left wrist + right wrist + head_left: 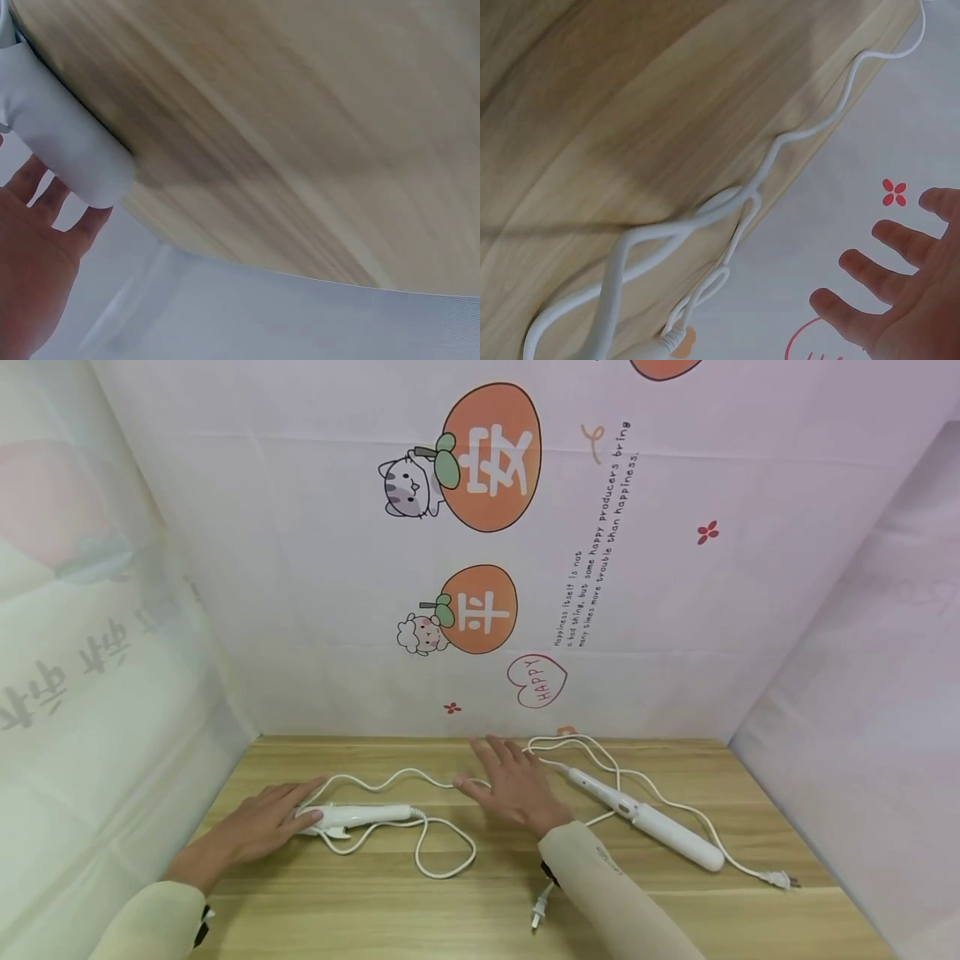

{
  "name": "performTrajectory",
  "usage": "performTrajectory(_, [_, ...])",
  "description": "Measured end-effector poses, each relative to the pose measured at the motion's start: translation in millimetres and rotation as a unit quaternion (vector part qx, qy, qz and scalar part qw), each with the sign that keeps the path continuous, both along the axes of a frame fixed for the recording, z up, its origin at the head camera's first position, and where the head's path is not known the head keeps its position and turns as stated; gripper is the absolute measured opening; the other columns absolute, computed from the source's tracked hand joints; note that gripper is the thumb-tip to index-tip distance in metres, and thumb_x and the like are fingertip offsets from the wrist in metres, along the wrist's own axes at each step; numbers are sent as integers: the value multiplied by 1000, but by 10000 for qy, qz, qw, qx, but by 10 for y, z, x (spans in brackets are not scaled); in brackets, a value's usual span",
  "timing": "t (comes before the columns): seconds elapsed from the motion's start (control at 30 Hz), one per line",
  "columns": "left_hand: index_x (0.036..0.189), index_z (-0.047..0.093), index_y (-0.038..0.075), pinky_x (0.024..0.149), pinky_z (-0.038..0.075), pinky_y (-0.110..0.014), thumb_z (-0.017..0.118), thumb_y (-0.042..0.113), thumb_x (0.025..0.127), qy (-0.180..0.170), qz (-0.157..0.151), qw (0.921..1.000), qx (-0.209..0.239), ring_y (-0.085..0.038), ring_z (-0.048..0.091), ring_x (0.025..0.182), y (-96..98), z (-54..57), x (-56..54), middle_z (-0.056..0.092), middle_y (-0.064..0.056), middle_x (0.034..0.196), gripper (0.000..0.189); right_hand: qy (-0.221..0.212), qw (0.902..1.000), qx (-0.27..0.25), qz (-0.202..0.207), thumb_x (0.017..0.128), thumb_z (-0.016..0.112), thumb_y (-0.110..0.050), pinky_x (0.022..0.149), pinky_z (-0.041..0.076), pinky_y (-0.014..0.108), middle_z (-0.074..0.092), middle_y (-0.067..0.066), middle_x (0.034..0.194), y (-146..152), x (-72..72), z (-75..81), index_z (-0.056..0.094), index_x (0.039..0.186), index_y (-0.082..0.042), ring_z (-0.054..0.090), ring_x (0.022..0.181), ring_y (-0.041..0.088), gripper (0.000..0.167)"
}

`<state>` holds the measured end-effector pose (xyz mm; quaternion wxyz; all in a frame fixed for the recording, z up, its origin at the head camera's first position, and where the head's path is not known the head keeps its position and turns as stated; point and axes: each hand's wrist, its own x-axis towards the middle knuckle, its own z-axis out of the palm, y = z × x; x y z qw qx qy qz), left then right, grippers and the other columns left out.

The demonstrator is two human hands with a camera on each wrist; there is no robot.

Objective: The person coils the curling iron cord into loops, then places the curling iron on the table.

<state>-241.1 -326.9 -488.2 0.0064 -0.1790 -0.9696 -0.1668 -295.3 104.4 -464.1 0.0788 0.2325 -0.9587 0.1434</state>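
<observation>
A white curling iron (367, 814) lies on the table at the left, its cord end to the right and a small lever along its lower side. My left hand (262, 822) rests at its left end, thumb on the casing and fingers stretched out beyond it. In the left wrist view, fingertips (94, 217) touch the side of the rounded white barrel (71, 127); the thumb is hidden. My right hand (517, 785) hovers with spread fingers near the back of the table, by a white cord (405, 774). Nothing is in its grasp in the right wrist view.
A second white styling iron (652, 827) lies diagonally at the right, its cord looped behind it. One plug (780, 880) is near the right edge, another plug (538, 910) near the front. Printed cloth (360, 568) walls the back and sides of the wooden table (360, 910).
</observation>
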Motion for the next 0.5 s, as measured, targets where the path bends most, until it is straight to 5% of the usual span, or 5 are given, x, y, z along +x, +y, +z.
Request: performTrajectory(0.5, [165,48,17,104,48,-75,75,60,98,-214,-95,9994,239,-48,61,134,-155,4,134,65,-22,150,83,69,9999,34,133,104,47,-73,120,36,74,47,18,169,-132,42,-101,41,169,-20,48,151,48,84])
